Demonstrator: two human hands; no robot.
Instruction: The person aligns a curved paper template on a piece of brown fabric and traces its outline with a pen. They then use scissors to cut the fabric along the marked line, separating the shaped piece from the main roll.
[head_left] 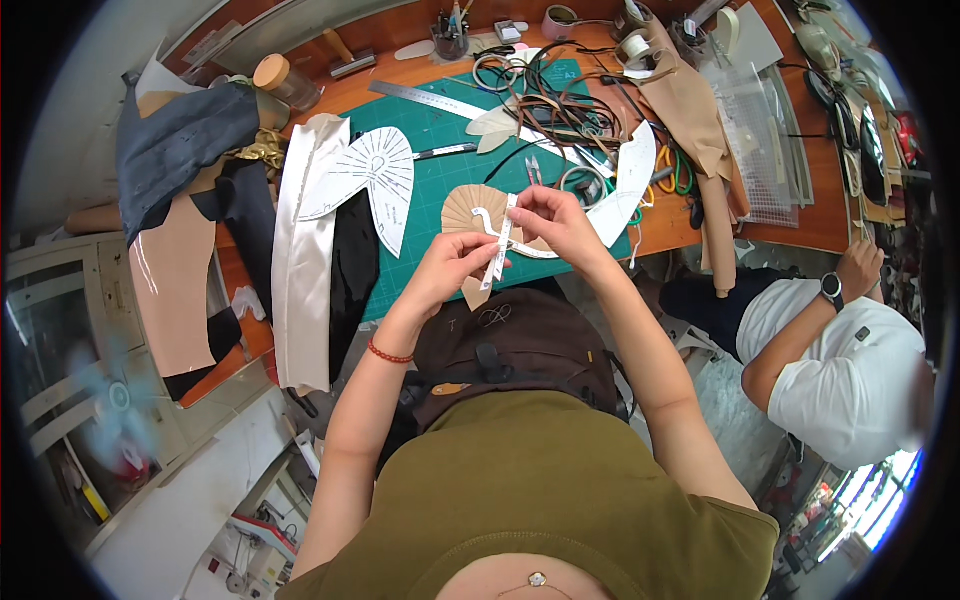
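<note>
A white measuring tape (pixel 502 245) is stretched short between my two hands, with a curl of it lying behind. My left hand (pixel 450 268) pinches the lower part between thumb and fingers. My right hand (pixel 556 225) pinches the upper part, a little farther away. Under the tape lies a tan pleated leather piece (pixel 460 207), its folds fanning out at the upper left and a narrow point coming out below my hands. My fingers hide part of it. This piece sits at the near edge of a green cutting mat (pixel 412 187).
A white paper pattern (pixel 375 168), a pen (pixel 445 152) and a steel ruler (pixel 425 99) lie to the left. Snips (pixel 533 172), tangled leather straps (pixel 565 115) and a curved white pattern (pixel 632 185) are beyond and right. Leather sheets (pixel 180 260) drape at left. Another person (pixel 830 350) works at right.
</note>
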